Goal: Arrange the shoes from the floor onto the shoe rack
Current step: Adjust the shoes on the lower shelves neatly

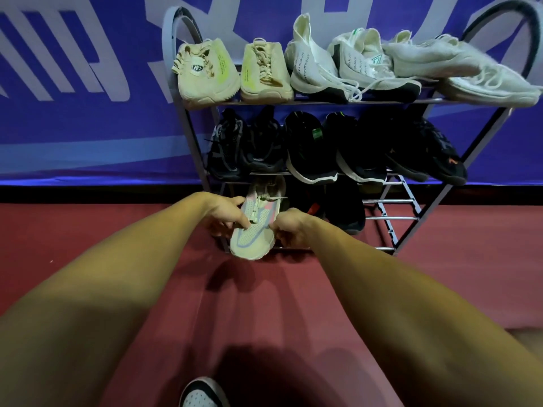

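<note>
A beige mesh sneaker (pixel 254 239) with pink and blue trim lies on the bottom tier of the grey metal shoe rack (pixel 408 214), toe pointing toward me and hanging over the front bar. My left hand (pixel 224 214) grips its left side, a finger pressing the upper. On the right side, my right hand (pixel 289 226) pinches its edge. Black shoes (pixel 343 207) sit beside it on the same tier.
Several black sneakers (pixel 311 148) fill the middle tier and several cream and white sneakers (pixel 317 63) the top. A blue banner wall (pixel 73 98) stands behind the rack. The floor (pixel 249 304) is red; a black and white shoe (pixel 199 393) shows at the bottom edge.
</note>
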